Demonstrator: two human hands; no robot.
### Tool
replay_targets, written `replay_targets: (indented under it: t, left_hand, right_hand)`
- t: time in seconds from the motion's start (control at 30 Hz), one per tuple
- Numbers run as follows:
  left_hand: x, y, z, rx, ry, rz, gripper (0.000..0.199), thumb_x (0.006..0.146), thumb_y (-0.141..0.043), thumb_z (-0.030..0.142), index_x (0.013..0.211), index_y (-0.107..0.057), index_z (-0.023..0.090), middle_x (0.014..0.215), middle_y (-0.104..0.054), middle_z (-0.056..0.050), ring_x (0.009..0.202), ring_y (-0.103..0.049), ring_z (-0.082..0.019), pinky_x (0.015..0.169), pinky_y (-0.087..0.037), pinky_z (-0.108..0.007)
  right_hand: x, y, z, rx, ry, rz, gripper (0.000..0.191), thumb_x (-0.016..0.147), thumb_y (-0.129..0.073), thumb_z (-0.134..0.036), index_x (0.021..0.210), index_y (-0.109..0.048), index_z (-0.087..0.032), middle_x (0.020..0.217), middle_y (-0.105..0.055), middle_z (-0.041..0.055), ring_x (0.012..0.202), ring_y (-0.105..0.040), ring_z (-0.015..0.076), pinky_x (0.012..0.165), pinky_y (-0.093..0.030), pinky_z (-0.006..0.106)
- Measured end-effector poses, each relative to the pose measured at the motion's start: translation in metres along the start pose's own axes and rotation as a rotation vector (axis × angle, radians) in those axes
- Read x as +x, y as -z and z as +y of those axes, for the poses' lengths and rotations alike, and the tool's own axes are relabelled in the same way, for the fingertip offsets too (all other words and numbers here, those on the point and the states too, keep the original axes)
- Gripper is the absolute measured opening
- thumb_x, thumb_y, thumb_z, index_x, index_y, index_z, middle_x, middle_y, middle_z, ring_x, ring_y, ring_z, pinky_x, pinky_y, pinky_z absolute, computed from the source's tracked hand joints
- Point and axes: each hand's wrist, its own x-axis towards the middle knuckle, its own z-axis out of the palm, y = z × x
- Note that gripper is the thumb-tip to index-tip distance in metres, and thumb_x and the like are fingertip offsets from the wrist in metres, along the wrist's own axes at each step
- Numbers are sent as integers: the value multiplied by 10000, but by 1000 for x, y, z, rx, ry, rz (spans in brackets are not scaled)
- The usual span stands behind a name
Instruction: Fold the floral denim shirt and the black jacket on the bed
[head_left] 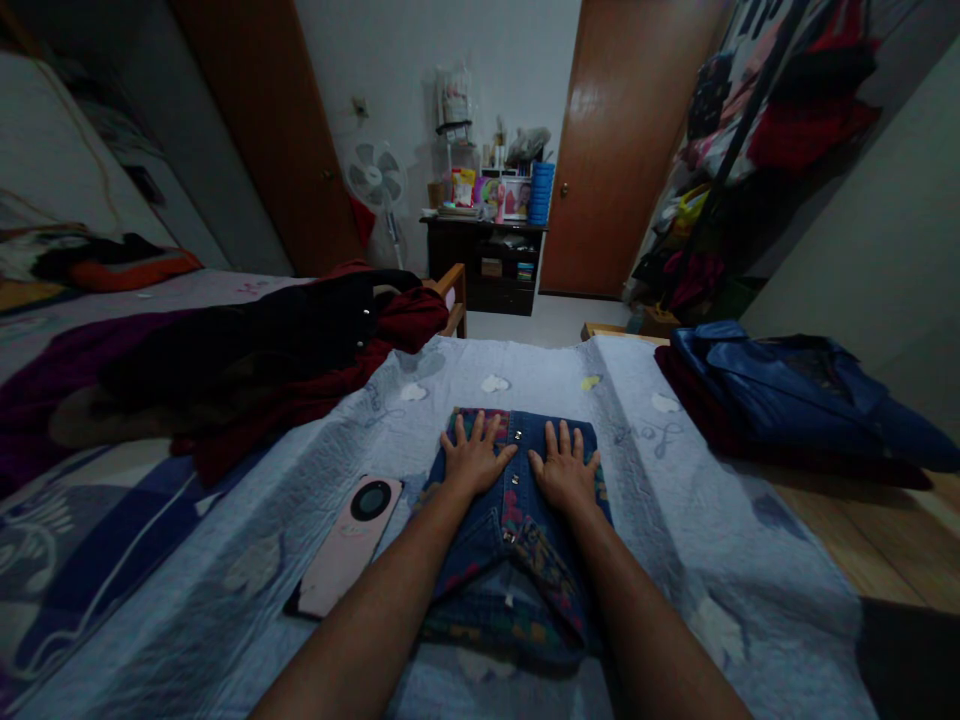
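A folded denim jacket (512,510) with colourful patterned panels and metal buttons lies in front of me, its collar toward me. My left hand (474,458) rests flat on its far left part, fingers spread. Opposite it, my right hand (564,468) presses flat on the far right part, fingers also apart. Between the hands runs the button strip. Beneath the jacket is a light blue patterned sheet (645,510). Left of my left forearm lies a pink phone (349,550) with a round black camera ring, back side up.
Folded blue denim clothes (787,390) sit on a dark red garment at the right. Dark clothes (255,340) are heaped on the left. Beyond the bed stand a fan (376,175) and a dark cabinet (484,265); more clothes (810,130) hang at the far right.
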Motion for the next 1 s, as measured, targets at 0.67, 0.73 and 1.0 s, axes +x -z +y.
replay_targets:
  t: [0.67, 0.73, 1.0]
  left_hand:
    - [-52, 28, -49, 48, -23, -175, 751, 892, -286, 675, 1528, -187, 289, 1612, -119, -90, 1461, -90, -374, 1104, -176, -622]
    - [-56, 22, -50, 39, -21, -166, 734, 900, -276, 668, 1524, -208, 287, 1610, -130, -92, 1459, -130, -359, 1110, -200, -592]
    - [-58, 10, -50, 28, -27, -81, 708, 906, -302, 649, 1510, -259, 282, 1601, -178, -96, 1456, -168, -332, 1129, -177, -565]
  right_hand:
    - [-42, 22, 4, 169, 171, 25, 601, 944, -383, -488, 1488, -327, -237, 1589, -211, 84, 1453, -140, 310, 1127, -159, 536]
    - [-46, 15, 3, 130, 165, 21, 604, 948, -374, -500, 1491, -323, -242, 1594, -196, 83, 1452, -139, 310, 1128, -141, 539]
    - [-49, 2, -2, 45, 154, 61, 625, 947, -366, -516, 1508, -284, -253, 1607, -142, 80, 1458, -103, 312, 1131, -75, 543]
